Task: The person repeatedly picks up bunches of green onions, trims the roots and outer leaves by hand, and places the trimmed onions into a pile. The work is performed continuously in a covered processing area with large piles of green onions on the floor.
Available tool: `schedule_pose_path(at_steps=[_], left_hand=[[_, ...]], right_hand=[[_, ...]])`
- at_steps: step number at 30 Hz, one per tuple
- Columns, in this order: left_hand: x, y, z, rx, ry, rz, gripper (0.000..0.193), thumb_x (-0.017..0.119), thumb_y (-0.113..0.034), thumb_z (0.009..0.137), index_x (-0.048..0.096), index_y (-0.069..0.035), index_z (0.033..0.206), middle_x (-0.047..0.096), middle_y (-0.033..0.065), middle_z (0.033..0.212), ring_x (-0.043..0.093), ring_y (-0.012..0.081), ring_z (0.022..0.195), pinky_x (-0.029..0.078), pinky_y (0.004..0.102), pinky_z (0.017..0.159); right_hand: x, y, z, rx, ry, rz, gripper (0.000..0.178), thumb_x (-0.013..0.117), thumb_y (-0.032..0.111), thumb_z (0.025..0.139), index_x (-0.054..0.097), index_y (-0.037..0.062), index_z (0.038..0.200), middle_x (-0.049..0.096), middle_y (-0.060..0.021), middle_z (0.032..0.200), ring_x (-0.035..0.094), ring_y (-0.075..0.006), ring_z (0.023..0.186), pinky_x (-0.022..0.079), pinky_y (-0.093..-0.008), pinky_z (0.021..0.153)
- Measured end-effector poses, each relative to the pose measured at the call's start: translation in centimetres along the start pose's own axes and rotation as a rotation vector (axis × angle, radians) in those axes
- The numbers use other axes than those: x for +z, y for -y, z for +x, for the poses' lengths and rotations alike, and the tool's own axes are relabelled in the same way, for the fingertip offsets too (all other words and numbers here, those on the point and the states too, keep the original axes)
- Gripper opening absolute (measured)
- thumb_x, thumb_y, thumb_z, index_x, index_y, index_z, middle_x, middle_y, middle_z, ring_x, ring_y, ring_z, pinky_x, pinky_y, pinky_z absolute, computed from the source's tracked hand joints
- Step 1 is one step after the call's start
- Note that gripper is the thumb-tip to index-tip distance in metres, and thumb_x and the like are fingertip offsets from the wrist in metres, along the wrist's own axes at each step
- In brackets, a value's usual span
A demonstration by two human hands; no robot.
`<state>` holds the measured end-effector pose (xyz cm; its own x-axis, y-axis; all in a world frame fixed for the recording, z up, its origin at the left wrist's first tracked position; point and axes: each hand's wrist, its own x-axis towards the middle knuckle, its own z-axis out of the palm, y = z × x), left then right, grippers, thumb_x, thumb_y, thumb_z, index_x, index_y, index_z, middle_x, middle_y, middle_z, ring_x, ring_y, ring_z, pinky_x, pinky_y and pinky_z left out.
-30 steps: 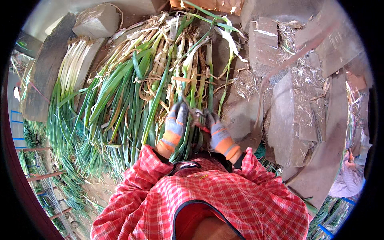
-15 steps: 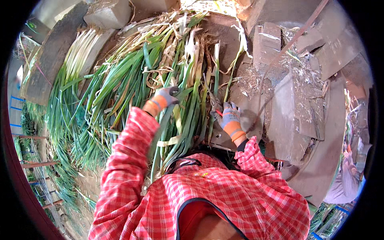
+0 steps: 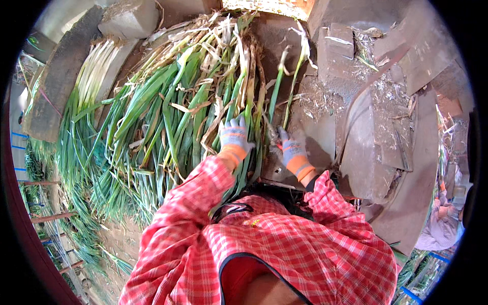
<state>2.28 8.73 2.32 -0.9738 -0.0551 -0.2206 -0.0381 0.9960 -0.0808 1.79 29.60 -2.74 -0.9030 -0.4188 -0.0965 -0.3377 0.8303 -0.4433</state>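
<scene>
A big heap of long green onions (image 3: pixel 168 112) with pale, dry, papery ends spreads over the boards in front of me. My left hand (image 3: pixel 235 138), in a grey and orange glove, lies with its fingers spread on the green leaves at the heap's right side. My right hand (image 3: pixel 293 150), gloved alike, is closed around a red-handled tool (image 3: pixel 272 131) with a narrow greyish front end. Its exact kind is too blurred to tell. Just beyond the right hand, a couple of separate onion stalks (image 3: pixel 292 96) lie apart from the heap.
A neat bundle of trimmed onions (image 3: pixel 99 71) rests at the left beside a curved dark board (image 3: pixel 61 86). Worn boards (image 3: pixel 363 147) and dry scraps (image 3: pixel 320 104) cover the right side. Another person's clothed body (image 3: pixel 439 229) shows at the far right edge.
My left hand has moved right and slightly nearer, its fingers now spread on the leaves. The right hand has shifted slightly nearer with the tool. The separate stalks have moved a little.
</scene>
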Motion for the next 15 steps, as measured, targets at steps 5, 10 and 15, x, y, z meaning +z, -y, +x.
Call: schedule_pose_path(at_steps=[5,10,15], left_hand=[[4.8,4.7,6.5,-0.064,-0.081,-0.590,0.032,0.067,-0.015,0.070,0.065,0.000,0.099,0.069,0.0131,0.084,0.068,0.0266,0.079,0.053,0.0340,0.073],[-2.5,13.8,4.6,-0.466,0.003,-1.981,0.044,0.064,-0.003,0.078,0.059,-0.001,0.121,0.068,0.0090,0.096,0.065,0.0207,0.080,0.053,0.0354,0.076],[-3.1,12.1,3.5,-0.114,-0.711,-0.122,0.063,0.073,-0.020,0.074,0.050,-0.009,0.131,0.057,0.0179,0.123,0.055,0.0341,0.111,0.045,0.0421,0.093]], right_hand=[[-0.6,2.5,-0.1,0.242,-0.024,0.167,0.069,0.068,0.030,0.082,0.037,0.0051,0.138,0.061,-0.0163,0.109,0.062,-0.0332,0.094,0.050,-0.0419,0.078],[-1.7,5.4,-1.2,0.066,-0.115,0.159,0.065,0.069,0.029,0.081,0.039,0.0039,0.133,0.064,-0.0139,0.102,0.063,-0.0324,0.094,0.051,-0.0418,0.076],[1.7,3.6,-0.2,0.172,-0.080,0.122,0.066,0.066,0.042,0.082,0.040,0.0032,0.129,0.062,-0.0167,0.105,0.061,-0.0355,0.098,0.051,-0.0447,0.077]])
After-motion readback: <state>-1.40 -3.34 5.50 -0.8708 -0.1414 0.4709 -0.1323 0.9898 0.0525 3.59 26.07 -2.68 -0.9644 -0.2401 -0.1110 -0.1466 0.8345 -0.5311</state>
